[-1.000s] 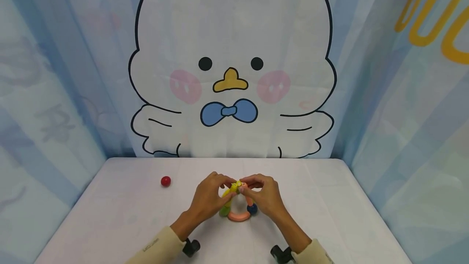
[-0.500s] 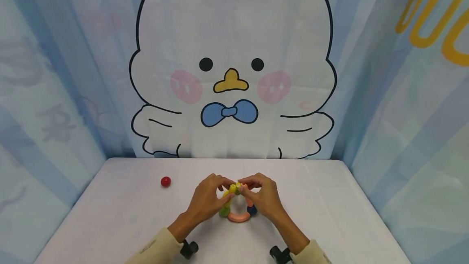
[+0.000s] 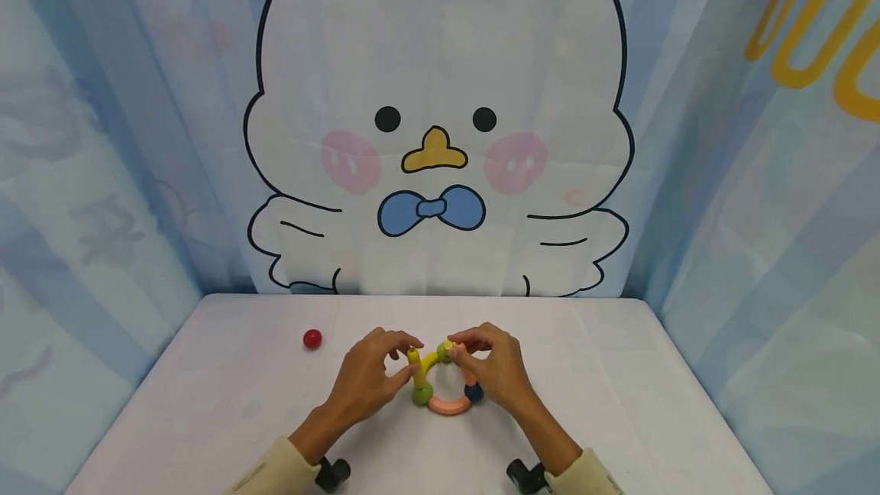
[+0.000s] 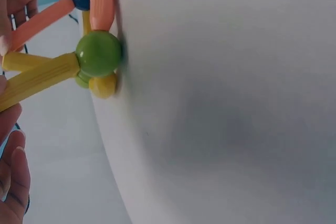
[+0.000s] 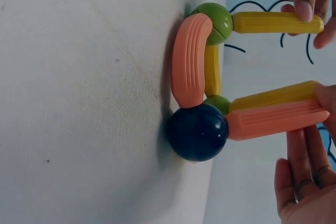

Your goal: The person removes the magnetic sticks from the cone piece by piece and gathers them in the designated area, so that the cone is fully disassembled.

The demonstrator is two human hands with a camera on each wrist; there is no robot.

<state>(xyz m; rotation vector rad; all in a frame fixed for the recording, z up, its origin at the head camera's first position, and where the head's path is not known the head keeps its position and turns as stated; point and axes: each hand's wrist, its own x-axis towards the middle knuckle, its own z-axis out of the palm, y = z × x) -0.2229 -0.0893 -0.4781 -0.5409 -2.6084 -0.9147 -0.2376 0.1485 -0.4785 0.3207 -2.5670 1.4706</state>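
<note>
Because the straight, ridged yellow plastic-looking stick [image 5: 268, 22] standing on a glossy green ball [image 3: 422, 394] on the surface [image 3: 275, 418] looks light and stiff, it suits holding by its upper end, which the inward-angled left hand [image 3: 364, 379] narrowly pinches, while the right hand [image 3: 500, 369] pinches a ridged salmon stick [image 5: 278, 120] farther right.

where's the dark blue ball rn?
In the head view, the dark blue ball is at the right end of the curved orange piece, below the right hand, which holds the orange stick rising from it.
</note>
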